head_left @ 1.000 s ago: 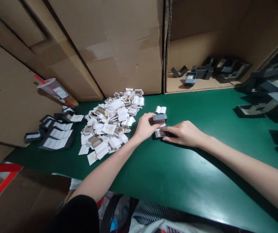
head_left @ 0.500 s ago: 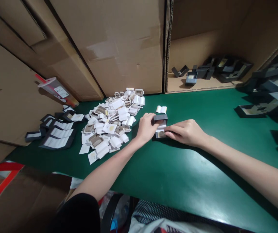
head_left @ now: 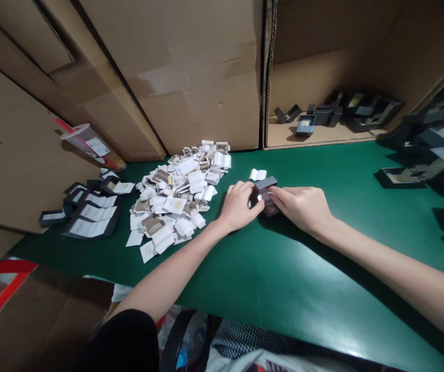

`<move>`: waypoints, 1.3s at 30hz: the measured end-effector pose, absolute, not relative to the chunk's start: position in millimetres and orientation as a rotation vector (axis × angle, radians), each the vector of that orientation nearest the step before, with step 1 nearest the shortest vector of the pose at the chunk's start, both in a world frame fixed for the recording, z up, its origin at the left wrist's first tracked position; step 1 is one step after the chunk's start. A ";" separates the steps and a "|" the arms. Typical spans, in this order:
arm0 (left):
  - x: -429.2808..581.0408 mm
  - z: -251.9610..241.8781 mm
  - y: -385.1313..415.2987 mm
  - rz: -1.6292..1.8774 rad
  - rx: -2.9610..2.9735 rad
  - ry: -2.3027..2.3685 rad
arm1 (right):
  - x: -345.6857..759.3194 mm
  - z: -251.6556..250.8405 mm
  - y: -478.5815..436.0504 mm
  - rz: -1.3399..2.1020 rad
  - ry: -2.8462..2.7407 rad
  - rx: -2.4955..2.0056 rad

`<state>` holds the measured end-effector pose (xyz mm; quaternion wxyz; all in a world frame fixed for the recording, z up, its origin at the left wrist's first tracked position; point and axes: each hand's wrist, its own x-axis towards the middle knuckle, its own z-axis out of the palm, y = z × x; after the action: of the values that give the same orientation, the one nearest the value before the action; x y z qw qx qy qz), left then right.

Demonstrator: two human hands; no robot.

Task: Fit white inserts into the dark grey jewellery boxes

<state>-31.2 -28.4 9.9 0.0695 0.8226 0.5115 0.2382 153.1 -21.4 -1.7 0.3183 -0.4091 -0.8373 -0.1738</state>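
Note:
My left hand (head_left: 239,206) and my right hand (head_left: 303,206) meet on a small dark grey hinged box (head_left: 265,192) in the middle of the green table (head_left: 284,268). Both hands grip it, fingers curled round its sides, and the box is tilted and lifted a little off the table. Its inside is hidden. A single white folded insert (head_left: 258,174) lies just behind the box. To the left of my left hand spreads a heap of white paper inserts (head_left: 179,194).
Flat dark box lids with white cards (head_left: 90,206) lie at far left beside a tilted plastic cup (head_left: 88,144). An open carton (head_left: 322,124) at the back holds several dark boxes; more dark boxes (head_left: 431,150) pile at far right. Cardboard walls stand behind.
The box lay open on the table with my right fingers pressing into its base. Now both hands have closed round it and tilted it up.

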 end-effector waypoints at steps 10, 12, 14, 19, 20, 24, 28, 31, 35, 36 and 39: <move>-30.5 8.9 -27.9 0.739 2.464 1.530 | 150.6 6.1 -25.1 -0.437 -2.319 -1.319; -30.0 9.8 -28.3 0.722 2.471 1.521 | 151.1 8.7 -24.7 -0.454 -2.349 -1.331; -29.6 10.3 -28.5 0.717 2.480 1.502 | 150.7 11.8 -24.9 -0.449 -2.388 -1.337; -29.9 9.0 -28.0 0.729 2.479 1.484 | 145.9 16.1 -25.7 -0.440 -2.415 -1.401; -30.0 8.7 -27.9 0.730 2.479 1.482 | 145.1 15.9 -25.4 -0.447 -2.413 -1.411; -29.8 8.4 -28.1 0.742 2.482 1.468 | 144.5 12.5 -22.1 -0.481 -2.402 -1.371; -29.1 8.7 -28.8 0.724 2.492 1.460 | 146.6 10.4 -19.5 -0.497 -2.396 -1.287; -28.7 8.6 -29.5 0.720 2.503 1.440 | 148.7 10.7 -19.0 -0.500 -2.383 -1.225; -28.5 7.8 -29.3 0.724 2.485 1.447 | 151.2 11.6 -19.4 -0.481 -2.357 -1.162; -28.6 7.5 -29.0 0.724 2.472 1.456 | 151.6 11.7 -19.5 -0.476 -2.351 -1.156; -28.6 6.5 -28.1 0.724 2.441 1.479 | 151.9 11.5 -20.2 -0.473 -2.344 -1.163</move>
<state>-28.6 -28.1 6.5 0.0984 0.8251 0.4998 0.2446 151.9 -20.2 11.5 0.2390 -0.4249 -0.8559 -0.1727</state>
